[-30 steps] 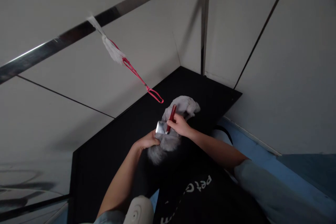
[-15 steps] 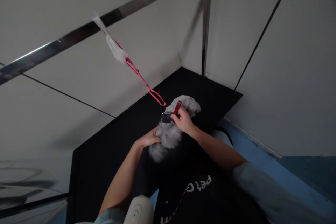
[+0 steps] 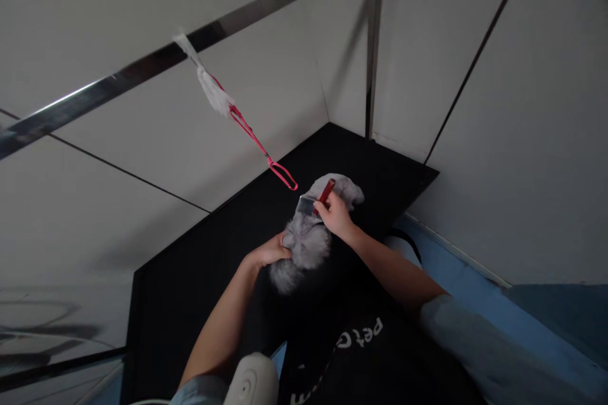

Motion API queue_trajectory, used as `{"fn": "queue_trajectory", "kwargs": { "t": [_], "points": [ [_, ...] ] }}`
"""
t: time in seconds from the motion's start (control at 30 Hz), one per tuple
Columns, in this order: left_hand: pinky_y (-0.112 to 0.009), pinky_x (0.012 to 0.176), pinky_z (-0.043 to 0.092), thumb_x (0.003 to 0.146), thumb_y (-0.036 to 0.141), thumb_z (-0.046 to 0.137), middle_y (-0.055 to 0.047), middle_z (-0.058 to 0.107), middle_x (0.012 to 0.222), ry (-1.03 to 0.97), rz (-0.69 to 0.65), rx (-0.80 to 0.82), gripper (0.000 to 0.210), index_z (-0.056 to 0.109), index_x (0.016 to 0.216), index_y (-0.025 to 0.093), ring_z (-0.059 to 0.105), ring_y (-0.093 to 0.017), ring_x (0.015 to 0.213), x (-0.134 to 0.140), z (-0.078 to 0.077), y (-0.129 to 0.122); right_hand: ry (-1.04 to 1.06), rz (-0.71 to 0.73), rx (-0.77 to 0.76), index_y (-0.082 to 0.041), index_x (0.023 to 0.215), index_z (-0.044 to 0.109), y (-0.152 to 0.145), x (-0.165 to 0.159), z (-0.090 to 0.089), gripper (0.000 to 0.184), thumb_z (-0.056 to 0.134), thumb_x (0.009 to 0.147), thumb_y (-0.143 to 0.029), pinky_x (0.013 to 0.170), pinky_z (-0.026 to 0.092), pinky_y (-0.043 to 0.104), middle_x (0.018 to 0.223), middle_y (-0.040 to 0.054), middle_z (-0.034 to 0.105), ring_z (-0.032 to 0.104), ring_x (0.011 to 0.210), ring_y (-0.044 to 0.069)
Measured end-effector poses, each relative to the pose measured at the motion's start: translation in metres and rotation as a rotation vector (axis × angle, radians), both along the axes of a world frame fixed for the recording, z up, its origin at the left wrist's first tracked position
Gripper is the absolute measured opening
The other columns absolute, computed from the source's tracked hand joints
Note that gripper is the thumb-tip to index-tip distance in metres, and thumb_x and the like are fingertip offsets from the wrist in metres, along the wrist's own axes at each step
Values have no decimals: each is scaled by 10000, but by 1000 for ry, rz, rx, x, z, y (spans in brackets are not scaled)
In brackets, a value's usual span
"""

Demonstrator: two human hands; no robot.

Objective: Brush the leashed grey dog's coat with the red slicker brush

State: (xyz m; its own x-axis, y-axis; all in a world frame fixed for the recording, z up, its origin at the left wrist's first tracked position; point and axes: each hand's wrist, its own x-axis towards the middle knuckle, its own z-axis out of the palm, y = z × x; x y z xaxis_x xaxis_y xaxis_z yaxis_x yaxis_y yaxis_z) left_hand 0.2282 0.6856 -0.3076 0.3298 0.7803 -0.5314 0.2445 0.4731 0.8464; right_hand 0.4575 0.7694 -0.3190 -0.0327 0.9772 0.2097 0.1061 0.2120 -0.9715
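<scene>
Right grip [image 3: 336, 215] clasps a red-handled, flat-headed brush [image 3: 327, 190]; left grip [image 3: 273, 250] holds fluffy, seemingly grey fur [image 3: 310, 243].

White lettering [image 3: 367, 333] on the black apron [image 3: 384, 367] reads "pet", then perhaps "G", the rest being unclear.

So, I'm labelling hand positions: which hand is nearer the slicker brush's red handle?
Right. The right hand grips the red handle of the slicker brush; the left hand is apart from it, lower and farther left in view, holding fluffy grey fur.
</scene>
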Motion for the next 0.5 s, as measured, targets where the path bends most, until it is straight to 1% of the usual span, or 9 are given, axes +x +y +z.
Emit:
{"fn": "queue_trajectory", "kwargs": {
  "t": [0.03, 0.07, 0.17, 0.2, 0.23, 0.33, 0.37, 0.47, 0.5],
  "points": [
    [-278, 802, 554, 549, 60, 715, -29, 752, 945, 0, -1, -7, 623, 646, 1155, 188, 689, -199, 878, -1, -1, 0, 10, -31, 33, -213, 922, 606, -1, 1, 1, 148, 653, 837, -325, 847, 562, 386, 929, 68, 710, 686, 903, 240],
    [-279, 783, 555, 549, 66, 715, -27, 752, 924, 5, -2, -16, 608, 651, 1142, 186, 687, -197, 853, -2, -1, -1, 28, -10, 38, -209, 928, 609, -3, 1, 2, 151, 646, 844, -328, 845, 564, 386, 943, 75, 713, 688, 900, 240],
    [-292, 771, 556, 542, 85, 728, -32, 750, 908, 14, -6, -34, 576, 654, 1107, 170, 680, -198, 821, -5, -2, -2, 66, 211, -52, -195, 877, 599, -5, 3, 0, 127, 637, 843, -311, 735, 567, 364, 820, 51, 701, 680, 749, 220],
    [-301, 786, 556, 540, 90, 736, -38, 750, 920, 7, -10, -37, 584, 650, 1113, 167, 681, -203, 834, -4, -2, -2, 65, 235, -82, -197, 857, 589, -3, 4, -1, 121, 637, 838, -306, 706, 561, 357, 780, 39, 688, 670, 714, 214],
    [-311, 801, 556, 536, 94, 745, -44, 750, 930, -1, -12, -39, 598, 647, 1121, 165, 683, -210, 848, -4, -1, -2, 60, 198, -92, -200, 851, 582, -2, 5, -3, 118, 636, 835, -304, 700, 557, 355, 768, 33, 682, 666, 709, 212],
    [-337, 812, 556, 530, 98, 750, -56, 748, 903, 13, -3, -48, 593, 655, 1114, 149, 688, -234, 859, -2, 1, -1, 63, -17, -34, -207, 913, 584, 3, 9, -5, 131, 625, 851, -315, 739, 554, 355, 832, 41, 693, 670, 767, 212],
    [-339, 801, 556, 529, 97, 747, -57, 745, 879, 27, -5, -56, 567, 665, 1088, 141, 688, -238, 846, -1, 2, -1, 58, 1, -15, -208, 926, 589, 2, 9, -5, 137, 630, 852, -317, 738, 553, 348, 840, 41, 696, 669, 769, 208],
    [-332, 777, 554, 537, 108, 754, -57, 743, 846, 37, -24, -72, 504, 686, 1036, 134, 687, -234, 814, 1, 5, 0, 0, 198, -24, -213, 885, 595, -3, 10, -4, 116, 660, 833, -295, 702, 544, 329, 767, 17, 678, 651, 712, 196],
    [-330, 775, 554, 541, 116, 763, -57, 746, 855, 31, -23, -71, 506, 689, 1042, 139, 689, -232, 812, 1, 6, 0, -19, 193, -20, -215, 869, 592, -5, 10, -4, 108, 663, 828, -287, 714, 544, 333, 762, 18, 674, 652, 723, 200]
  ]
}}
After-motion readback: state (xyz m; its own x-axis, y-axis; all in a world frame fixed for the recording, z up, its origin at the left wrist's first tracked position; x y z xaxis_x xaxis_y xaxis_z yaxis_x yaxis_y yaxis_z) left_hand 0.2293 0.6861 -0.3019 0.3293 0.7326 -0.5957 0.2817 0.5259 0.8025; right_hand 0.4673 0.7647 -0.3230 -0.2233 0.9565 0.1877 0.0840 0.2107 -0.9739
